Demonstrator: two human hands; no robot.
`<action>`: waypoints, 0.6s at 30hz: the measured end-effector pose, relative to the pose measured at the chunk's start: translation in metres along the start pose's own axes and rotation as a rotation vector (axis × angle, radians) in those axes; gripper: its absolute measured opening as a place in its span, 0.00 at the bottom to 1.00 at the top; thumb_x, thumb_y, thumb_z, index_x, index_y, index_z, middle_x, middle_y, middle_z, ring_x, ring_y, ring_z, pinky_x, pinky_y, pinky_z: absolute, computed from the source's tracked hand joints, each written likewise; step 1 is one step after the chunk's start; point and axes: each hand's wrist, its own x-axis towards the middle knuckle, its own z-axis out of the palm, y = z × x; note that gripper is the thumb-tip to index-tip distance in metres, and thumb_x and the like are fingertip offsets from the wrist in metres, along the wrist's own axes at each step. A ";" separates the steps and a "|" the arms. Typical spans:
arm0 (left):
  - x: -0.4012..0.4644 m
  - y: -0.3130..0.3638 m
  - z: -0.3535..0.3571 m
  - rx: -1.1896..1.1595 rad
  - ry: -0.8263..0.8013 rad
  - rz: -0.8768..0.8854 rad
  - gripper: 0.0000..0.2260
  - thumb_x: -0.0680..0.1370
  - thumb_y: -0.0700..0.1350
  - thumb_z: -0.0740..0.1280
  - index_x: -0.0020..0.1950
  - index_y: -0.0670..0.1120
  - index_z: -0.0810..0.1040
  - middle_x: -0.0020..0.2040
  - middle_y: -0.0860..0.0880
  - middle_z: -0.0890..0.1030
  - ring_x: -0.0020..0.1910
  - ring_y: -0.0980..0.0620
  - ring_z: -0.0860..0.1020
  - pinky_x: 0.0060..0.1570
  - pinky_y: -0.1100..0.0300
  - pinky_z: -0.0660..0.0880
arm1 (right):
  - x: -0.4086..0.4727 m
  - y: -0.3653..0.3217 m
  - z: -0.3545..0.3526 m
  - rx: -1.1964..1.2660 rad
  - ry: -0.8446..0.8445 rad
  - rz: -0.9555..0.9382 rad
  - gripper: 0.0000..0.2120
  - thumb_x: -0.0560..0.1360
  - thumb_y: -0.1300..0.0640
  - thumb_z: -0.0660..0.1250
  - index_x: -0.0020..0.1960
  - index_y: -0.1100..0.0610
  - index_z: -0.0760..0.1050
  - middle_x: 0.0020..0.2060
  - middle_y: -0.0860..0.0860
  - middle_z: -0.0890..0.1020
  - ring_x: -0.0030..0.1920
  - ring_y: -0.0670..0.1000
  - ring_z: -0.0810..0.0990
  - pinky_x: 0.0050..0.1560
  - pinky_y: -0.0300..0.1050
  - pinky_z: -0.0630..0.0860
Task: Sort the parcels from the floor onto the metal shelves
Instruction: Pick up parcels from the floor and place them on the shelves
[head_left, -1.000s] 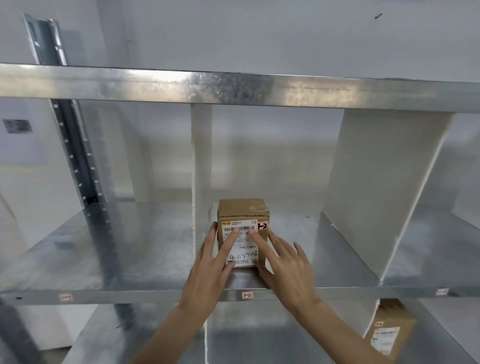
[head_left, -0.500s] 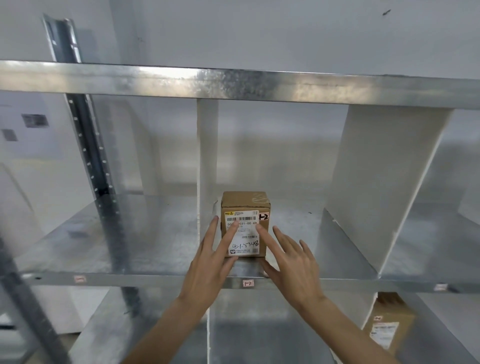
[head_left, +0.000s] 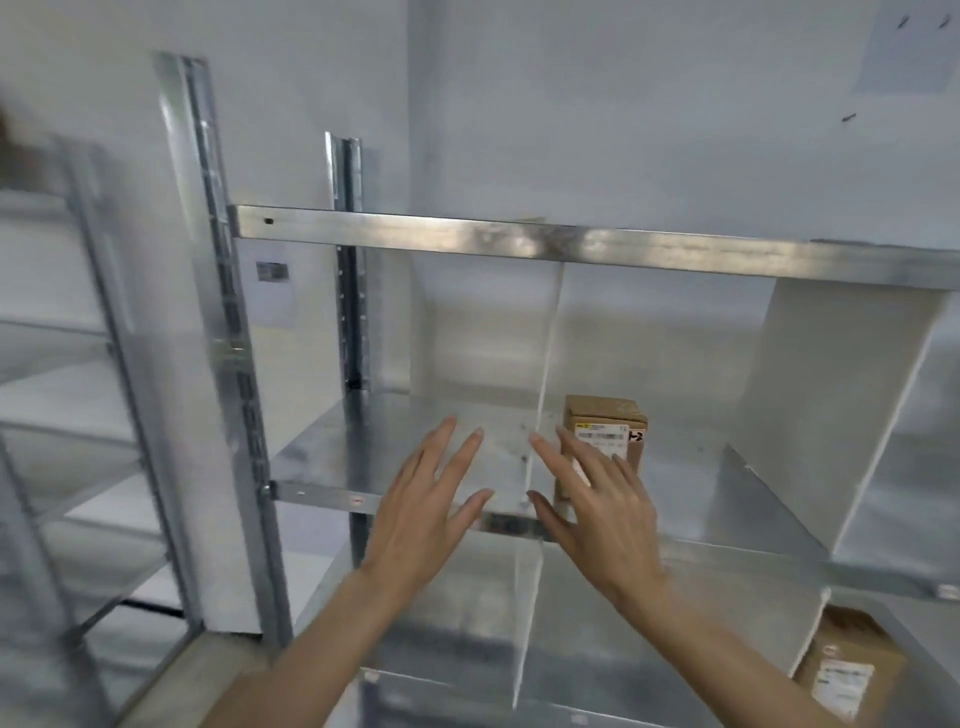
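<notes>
Left hand (head_left: 426, 512) and right hand (head_left: 597, 506) both raised palm-forward before the metal shelf (head_left: 332, 491), fingers straight and spread, holding nothing. Cardboard parcel (head_left: 605, 439) sits upright on the shelf, just right of the white divider (head_left: 543, 415), partly behind right fingers.

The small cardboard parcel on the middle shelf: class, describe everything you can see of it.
The small cardboard parcel is a brown, roughly cube-shaped box that looks like plain cardboard, closed. Its front carries a white shipping label with a blurred barcode and a dark handwritten mark at the right edge. It stands upright on the metal shelf, just right of a white divider. The right hand hides its lower left front; whether it touches is unclear. The left hand is clear of it.
</notes>
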 end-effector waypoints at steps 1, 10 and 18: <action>-0.013 -0.018 -0.025 0.037 0.017 -0.016 0.27 0.82 0.58 0.64 0.79 0.52 0.64 0.80 0.45 0.63 0.76 0.45 0.67 0.69 0.48 0.73 | 0.007 -0.032 0.003 0.016 -0.003 -0.028 0.30 0.79 0.42 0.71 0.78 0.45 0.68 0.73 0.54 0.75 0.68 0.58 0.79 0.65 0.62 0.77; -0.208 -0.200 -0.308 0.417 0.029 -0.324 0.28 0.82 0.64 0.54 0.78 0.51 0.69 0.79 0.43 0.66 0.76 0.43 0.67 0.73 0.45 0.67 | 0.019 -0.391 0.065 0.424 -0.112 -0.233 0.25 0.82 0.39 0.64 0.77 0.42 0.70 0.80 0.55 0.66 0.72 0.58 0.76 0.65 0.61 0.77; -0.405 -0.301 -0.504 0.632 0.021 -0.707 0.30 0.81 0.63 0.62 0.80 0.53 0.62 0.79 0.47 0.65 0.78 0.46 0.63 0.76 0.45 0.63 | -0.015 -0.672 0.114 0.653 -0.380 -0.396 0.28 0.82 0.38 0.62 0.80 0.41 0.65 0.81 0.53 0.64 0.76 0.57 0.70 0.71 0.59 0.73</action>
